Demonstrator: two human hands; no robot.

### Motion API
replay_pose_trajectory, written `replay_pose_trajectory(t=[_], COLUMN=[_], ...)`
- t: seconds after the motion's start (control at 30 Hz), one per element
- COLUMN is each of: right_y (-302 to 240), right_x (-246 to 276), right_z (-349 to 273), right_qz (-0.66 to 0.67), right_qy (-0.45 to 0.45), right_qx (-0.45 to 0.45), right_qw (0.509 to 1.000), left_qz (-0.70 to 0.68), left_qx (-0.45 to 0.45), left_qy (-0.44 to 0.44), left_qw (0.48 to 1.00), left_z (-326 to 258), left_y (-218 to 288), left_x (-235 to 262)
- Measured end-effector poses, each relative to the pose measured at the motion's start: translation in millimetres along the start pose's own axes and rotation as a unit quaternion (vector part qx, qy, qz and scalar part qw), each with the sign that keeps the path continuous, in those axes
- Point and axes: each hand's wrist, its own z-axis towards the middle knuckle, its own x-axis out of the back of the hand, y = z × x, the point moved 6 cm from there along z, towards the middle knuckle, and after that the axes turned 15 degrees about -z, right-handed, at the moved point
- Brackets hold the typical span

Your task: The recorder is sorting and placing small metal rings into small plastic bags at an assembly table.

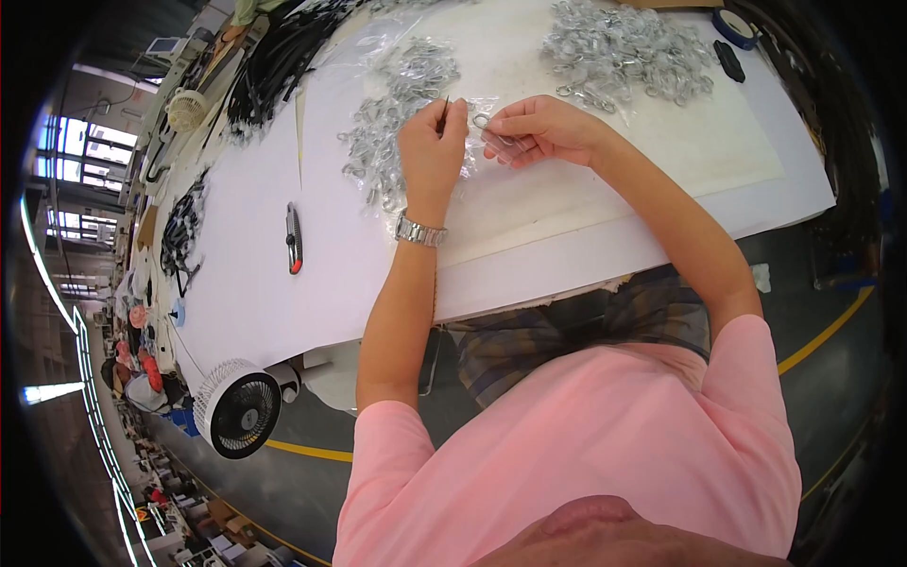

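My left hand (431,146), with a metal watch on the wrist, pinches a thin dark tool (444,111) above the white table (265,283). My right hand (540,128) holds a small clear plastic bag (503,144) with a small metal ring (481,121) at its fingertips. The two hands almost meet. Beneath and left of them lies a heap of clear packets with metal parts (397,104). A second heap of metal rings (624,49) lies beyond my right hand.
A black and red utility knife (294,239) lies to the left on the table. Black cable bundles (279,57) are piled at the far left. A blue tape roll (734,26) sits far right. A white fan (237,408) stands below the table edge.
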Motion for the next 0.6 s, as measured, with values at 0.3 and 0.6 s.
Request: replay_pose_trajectory(t=[0.3, 0.6], right_y=[-9.4, -6.4], right_x=[-1.0, 7.3], right_z=[-7.0, -4.1], right_qz=[-0.132, -0.167], right_qy=[-0.011, -0.01], right_qx=[0.023, 0.02], right_qw=[0.991, 0.986], left_qz=[-0.081, -0.01], left_qx=[0.168, -0.02], left_qy=[-0.145, -0.123], left_qw=[0.972, 0.992], left_z=[-4.3, -4.2], left_y=[-7.1, 7.2], left_x=[-10.6, -12.7])
